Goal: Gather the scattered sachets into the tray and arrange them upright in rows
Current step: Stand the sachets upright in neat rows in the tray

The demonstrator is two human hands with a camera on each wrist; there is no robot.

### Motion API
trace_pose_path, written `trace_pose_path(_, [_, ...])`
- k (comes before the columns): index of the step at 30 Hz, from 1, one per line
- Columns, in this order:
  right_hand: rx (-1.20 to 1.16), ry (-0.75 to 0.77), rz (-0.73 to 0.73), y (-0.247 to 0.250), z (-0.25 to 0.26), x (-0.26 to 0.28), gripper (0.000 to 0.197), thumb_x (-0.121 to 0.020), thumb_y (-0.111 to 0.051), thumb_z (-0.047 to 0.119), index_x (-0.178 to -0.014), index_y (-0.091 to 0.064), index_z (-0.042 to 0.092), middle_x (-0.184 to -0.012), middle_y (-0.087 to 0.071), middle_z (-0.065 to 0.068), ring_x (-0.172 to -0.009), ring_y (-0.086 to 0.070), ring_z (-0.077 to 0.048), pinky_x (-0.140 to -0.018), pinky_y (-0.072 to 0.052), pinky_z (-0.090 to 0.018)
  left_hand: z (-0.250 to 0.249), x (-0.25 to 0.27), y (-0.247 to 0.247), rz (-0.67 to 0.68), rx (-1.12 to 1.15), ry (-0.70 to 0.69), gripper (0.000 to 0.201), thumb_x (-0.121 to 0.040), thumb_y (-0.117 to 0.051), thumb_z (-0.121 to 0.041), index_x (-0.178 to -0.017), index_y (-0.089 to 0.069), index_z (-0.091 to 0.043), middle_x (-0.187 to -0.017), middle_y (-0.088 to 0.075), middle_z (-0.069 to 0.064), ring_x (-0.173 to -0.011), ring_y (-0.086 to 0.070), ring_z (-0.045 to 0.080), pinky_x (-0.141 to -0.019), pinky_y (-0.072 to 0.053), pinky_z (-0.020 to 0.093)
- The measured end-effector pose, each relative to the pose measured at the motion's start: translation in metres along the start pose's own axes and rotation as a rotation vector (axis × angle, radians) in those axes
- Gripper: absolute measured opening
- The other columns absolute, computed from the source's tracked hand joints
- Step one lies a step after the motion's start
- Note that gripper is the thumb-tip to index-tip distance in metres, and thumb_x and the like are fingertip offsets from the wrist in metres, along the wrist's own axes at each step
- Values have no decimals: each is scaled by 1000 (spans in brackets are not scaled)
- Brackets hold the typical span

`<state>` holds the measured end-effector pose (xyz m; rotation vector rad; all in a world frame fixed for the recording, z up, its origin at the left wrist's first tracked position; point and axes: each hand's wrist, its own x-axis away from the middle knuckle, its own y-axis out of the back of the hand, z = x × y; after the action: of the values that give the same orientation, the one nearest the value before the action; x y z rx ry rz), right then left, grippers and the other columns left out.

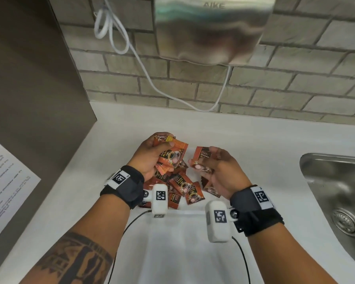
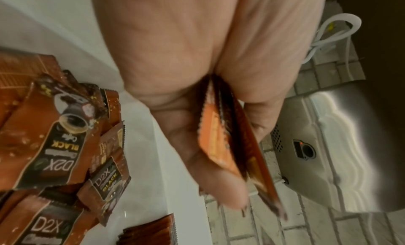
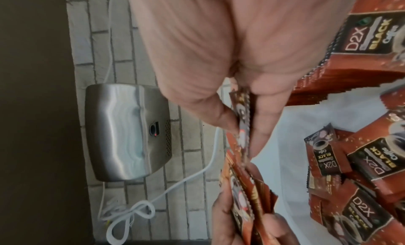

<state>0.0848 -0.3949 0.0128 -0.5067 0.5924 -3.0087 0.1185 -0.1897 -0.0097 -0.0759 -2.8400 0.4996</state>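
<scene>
Nearest lies the white tray [image 1: 184, 212], its near rim a pale strip between the two wrists. In it sits a loose heap of sachets [image 1: 182, 187], brown-orange packets marked D2X Black Coffee, lying flat and overlapping, their long axes pointing every way (none stands upright).

Just above the heap, the left hand [image 1: 150, 158] grips a fanned bundle of sachets [image 1: 170, 152], thumb pressed across their faces; in the left wrist view they stand edge-on between thumb and fingers, long axes running away from the palm toward the far wall.

To the right, the right hand [image 1: 217, 171] pinches a single sachet [image 1: 203, 158] between thumb and fingers, its long axis slanting from near-left to far-right, its near end almost meeting the left hand's bundle.

The tray rests on a white counter [image 1: 254, 140]. A steel sink [image 1: 336, 181] is sunk in at the right. On the far brick wall hangs a steel hand dryer [image 1: 211, 29] with a looped white cable [image 1: 111, 27].
</scene>
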Motion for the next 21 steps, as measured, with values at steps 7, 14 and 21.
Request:
trace_pose_path(7, [411, 99, -26, 19, 11, -8, 57, -51, -79, 25, -104, -66, 10, -101, -75, -14, -99, -71, -34, -95, -54, -55, 10, 6, -27, -40, -66, -14, 20, -92, -67, -7, -109, -67, -18, -97, -71, 15, -74, -71, 34, -48, -57, 36])
trace_pose_path(14, [348, 171, 49, 27, 14, -14, 33, -92, -51, -5, -115, -67, 13, -82, -70, -11, -78, -68, -28, -85, -55, -48, 18, 7, -34, -104, -80, -15, 20, -90, -69, -6, -95, -75, -24, -98, -73, 18, -84, -70, 41, -80, -53, 58])
trace_pose_path(21, [864, 247, 73, 2, 5, -29, 82, -64, -87, 52, -132, -46, 36, -86, -57, 6, -79, -59, -8, -74, -50, -29, 9, 3, -40, -100, -123, -23, 23, -90, -66, -4, -113, -69, -7, -99, -73, 21, -89, -69, 39, -80, -57, 47])
